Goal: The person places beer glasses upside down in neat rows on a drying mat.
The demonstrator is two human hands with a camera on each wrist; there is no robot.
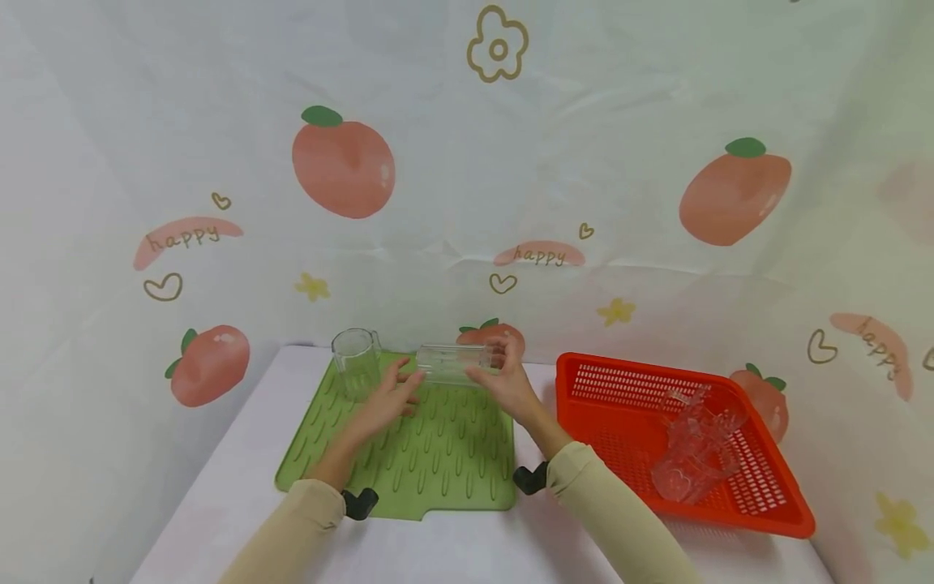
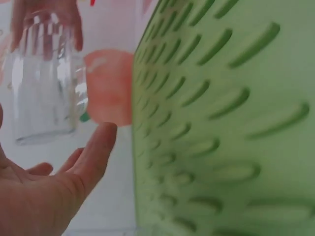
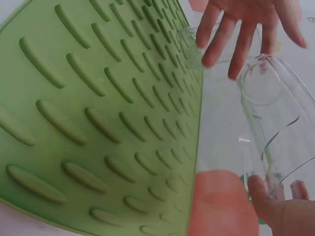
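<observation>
My right hand [image 1: 505, 383] grips a clear glass mug [image 1: 451, 363] by one end and holds it sideways above the back of the green ridged mat [image 1: 438, 454]. The mug's handle [image 2: 81, 86] shows in the left wrist view. Close to its other end is my left hand [image 1: 390, 399], fingers spread, with a gap between them and the glass in the left wrist view. A second glass mug [image 1: 356, 365] stands upright at the mat's back left corner, its handle toward the back right.
To the right of the mat sits a red plastic basket [image 1: 606, 369] with perforated sides. Several clear glass mugs [image 1: 689, 462] lie in its right part. A white cloth [image 1: 540, 162] printed with fruit hangs directly behind the white table [image 1: 467, 551].
</observation>
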